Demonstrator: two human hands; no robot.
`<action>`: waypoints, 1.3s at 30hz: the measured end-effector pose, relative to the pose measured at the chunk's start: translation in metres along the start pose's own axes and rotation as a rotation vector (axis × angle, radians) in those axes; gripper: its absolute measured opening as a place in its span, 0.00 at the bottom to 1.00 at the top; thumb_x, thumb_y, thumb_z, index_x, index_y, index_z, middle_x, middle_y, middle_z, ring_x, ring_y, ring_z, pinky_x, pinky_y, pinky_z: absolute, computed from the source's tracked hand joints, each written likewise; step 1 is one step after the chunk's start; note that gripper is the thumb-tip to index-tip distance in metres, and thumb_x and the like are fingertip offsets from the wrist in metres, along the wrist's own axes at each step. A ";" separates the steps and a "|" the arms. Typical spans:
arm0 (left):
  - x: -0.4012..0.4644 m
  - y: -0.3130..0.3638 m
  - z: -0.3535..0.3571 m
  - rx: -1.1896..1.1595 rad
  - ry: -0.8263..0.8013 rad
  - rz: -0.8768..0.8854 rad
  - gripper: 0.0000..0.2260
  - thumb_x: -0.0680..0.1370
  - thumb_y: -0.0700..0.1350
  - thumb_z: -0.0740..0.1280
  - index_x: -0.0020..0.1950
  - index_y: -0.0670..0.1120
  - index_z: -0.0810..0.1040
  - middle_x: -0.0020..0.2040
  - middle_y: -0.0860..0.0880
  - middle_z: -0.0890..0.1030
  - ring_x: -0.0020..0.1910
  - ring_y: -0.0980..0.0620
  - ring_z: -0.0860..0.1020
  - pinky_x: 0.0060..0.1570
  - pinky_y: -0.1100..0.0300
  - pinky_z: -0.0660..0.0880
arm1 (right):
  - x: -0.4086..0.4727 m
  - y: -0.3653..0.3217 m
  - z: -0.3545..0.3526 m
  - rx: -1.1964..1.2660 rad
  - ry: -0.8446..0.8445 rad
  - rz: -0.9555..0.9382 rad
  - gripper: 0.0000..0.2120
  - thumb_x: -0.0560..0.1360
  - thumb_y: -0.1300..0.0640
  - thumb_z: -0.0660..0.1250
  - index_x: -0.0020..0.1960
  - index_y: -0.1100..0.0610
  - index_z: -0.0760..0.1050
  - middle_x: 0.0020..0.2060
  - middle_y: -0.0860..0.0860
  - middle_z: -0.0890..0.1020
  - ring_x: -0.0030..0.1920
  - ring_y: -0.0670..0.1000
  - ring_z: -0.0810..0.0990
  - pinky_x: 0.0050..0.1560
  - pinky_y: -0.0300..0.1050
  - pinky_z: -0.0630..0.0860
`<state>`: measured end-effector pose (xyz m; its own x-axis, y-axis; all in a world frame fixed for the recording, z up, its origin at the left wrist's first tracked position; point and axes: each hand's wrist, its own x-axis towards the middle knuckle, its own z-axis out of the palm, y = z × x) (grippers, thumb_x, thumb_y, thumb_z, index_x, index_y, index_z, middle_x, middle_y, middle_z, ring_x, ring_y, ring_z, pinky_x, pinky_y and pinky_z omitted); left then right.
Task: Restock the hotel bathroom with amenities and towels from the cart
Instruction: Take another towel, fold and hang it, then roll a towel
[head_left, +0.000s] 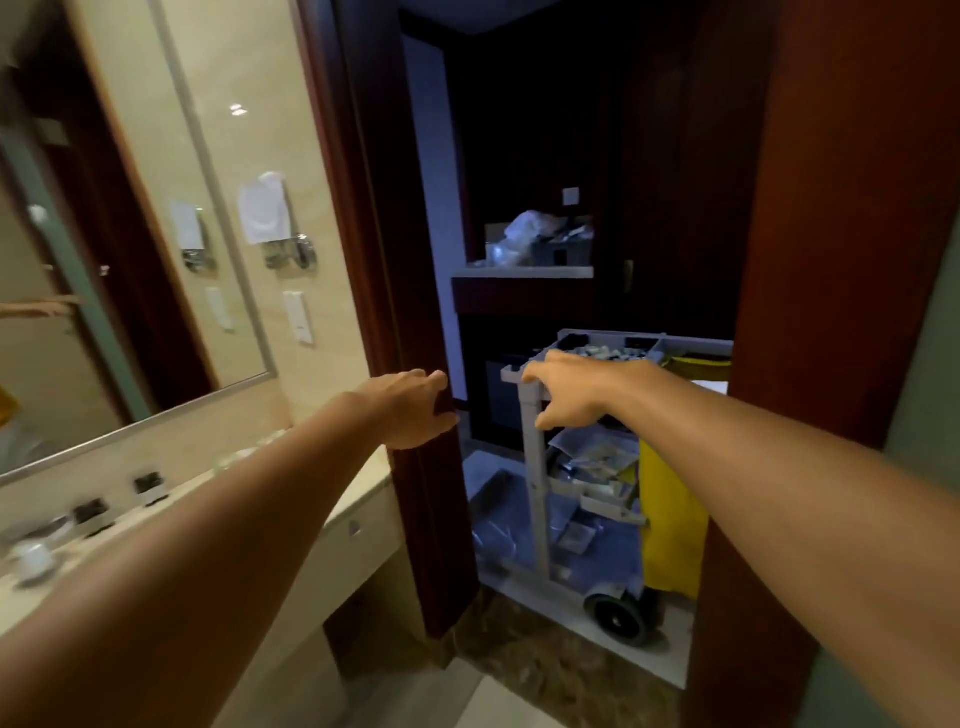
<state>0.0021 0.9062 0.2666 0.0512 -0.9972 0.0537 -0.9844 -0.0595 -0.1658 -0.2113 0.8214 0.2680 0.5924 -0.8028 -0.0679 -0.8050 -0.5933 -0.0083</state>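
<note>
A grey housekeeping cart (535, 467) with a yellow bag (670, 525) stands just outside the bathroom doorway. Its top tray (613, 349) holds several small amenity packets, and lower shelves hold flat packets. My right hand (576, 387) is stretched out over the cart's near top corner, fingers spread and holding nothing. My left hand (410, 408) reaches to the dark wooden door frame (415, 312), fingers apart, resting against its edge. No towels are visible on the cart.
The beige vanity counter (332, 499) runs along the left with small dark amenity boxes (150, 486) and a white cup (31, 558). A large mirror (104, 234) hangs above it. A dark cabinet ledge (519, 273) with clutter stands behind the cart.
</note>
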 end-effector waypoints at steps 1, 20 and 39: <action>0.023 0.004 -0.002 -0.007 0.002 0.014 0.26 0.81 0.59 0.60 0.75 0.48 0.64 0.65 0.46 0.74 0.61 0.43 0.77 0.57 0.48 0.76 | 0.014 0.012 -0.003 0.004 0.004 0.020 0.34 0.77 0.44 0.67 0.78 0.46 0.56 0.73 0.50 0.61 0.68 0.59 0.70 0.63 0.62 0.73; 0.390 0.030 0.043 -0.044 -0.065 0.434 0.29 0.82 0.60 0.57 0.79 0.49 0.56 0.74 0.43 0.66 0.69 0.40 0.70 0.65 0.44 0.70 | 0.248 0.198 0.007 0.019 -0.019 0.382 0.27 0.77 0.50 0.69 0.74 0.49 0.65 0.69 0.53 0.69 0.60 0.57 0.76 0.59 0.56 0.77; 0.660 0.156 0.089 -0.041 -0.060 0.949 0.27 0.83 0.58 0.58 0.78 0.49 0.58 0.74 0.42 0.67 0.65 0.39 0.72 0.62 0.42 0.72 | 0.330 0.373 0.036 0.115 -0.180 0.853 0.16 0.80 0.62 0.60 0.65 0.48 0.73 0.56 0.49 0.73 0.56 0.56 0.74 0.51 0.47 0.70</action>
<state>-0.1024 0.2344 0.1888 -0.7651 -0.6294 -0.1362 -0.6248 0.7767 -0.0793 -0.3172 0.3368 0.2068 -0.2186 -0.9424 -0.2533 -0.9750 0.2216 0.0169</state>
